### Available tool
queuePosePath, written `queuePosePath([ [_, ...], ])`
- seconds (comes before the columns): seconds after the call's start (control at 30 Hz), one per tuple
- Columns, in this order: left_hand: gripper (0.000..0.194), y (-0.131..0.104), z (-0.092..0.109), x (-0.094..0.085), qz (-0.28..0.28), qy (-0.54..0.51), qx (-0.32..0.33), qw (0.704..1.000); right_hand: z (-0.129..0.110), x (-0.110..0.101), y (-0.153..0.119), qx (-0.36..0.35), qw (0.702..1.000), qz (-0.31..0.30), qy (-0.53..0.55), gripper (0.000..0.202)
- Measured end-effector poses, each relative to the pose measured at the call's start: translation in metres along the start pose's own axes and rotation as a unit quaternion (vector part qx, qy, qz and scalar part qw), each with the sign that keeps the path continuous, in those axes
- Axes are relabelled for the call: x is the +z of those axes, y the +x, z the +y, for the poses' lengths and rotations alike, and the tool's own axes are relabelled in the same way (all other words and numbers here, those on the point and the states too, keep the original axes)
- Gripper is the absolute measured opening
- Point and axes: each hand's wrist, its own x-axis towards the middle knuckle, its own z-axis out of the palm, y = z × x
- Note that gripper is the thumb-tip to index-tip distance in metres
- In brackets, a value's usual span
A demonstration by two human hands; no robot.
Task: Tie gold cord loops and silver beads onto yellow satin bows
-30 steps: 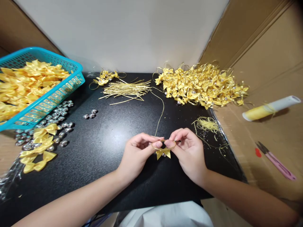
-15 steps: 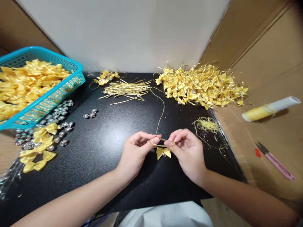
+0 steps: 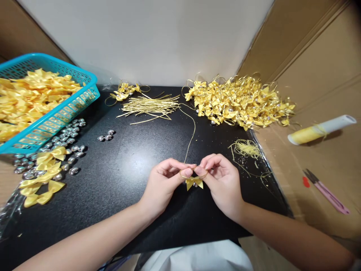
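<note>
My left hand [image 3: 166, 180] and my right hand [image 3: 222, 182] meet low in the middle of the black table [image 3: 113, 210], fingertips almost touching. Each pinches a part of one thin gold cord, bent into a small loop. Just below the fingers hangs a yellow ribbon bow [image 3: 191, 183] with a silver bell [image 3: 195, 184] at its middle, mostly hidden. A thin gold thread [image 3: 194, 131] runs from my left fingertips up toward a bundle of cut gold cords [image 3: 150, 106].
Yellow bows fill a blue basket [image 3: 67, 103] at left, with loose silver bells [image 3: 72, 130] and bows [image 3: 46, 173] beside it. Finished-looking bows with loops [image 3: 239, 101] are heaped back right. A thread tangle [image 3: 247, 148], thread snips [image 3: 327, 192] and a paper roll [image 3: 321, 130] are at right.
My hands have drawn closer together, and the cord between them has gone from a wide, flat loop to ends nearly meeting. The bow stays just below the fingers.
</note>
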Motion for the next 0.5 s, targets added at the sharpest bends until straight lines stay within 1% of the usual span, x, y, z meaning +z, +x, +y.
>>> queuePosePath([
  [0.13,0.018,-0.0007,0.0006,0.0000,-0.009,0.010,0.015,1.000,-0.0002,-0.0011,0.0001,-0.010,1.000,-0.001,0.001,0.022],
  [0.33,0.019,-0.0027,0.0053,0.0038,0.001,0.031,0.034,0.999,-0.0025,-0.0022,0.0003,-0.026,0.999,-0.002,-0.022,0.022],
  [0.5,0.018,-0.0045,0.0071,0.0059,0.003,0.059,0.049,0.997,-0.0019,-0.0013,-0.0005,-0.025,0.999,-0.006,-0.026,0.022],
])
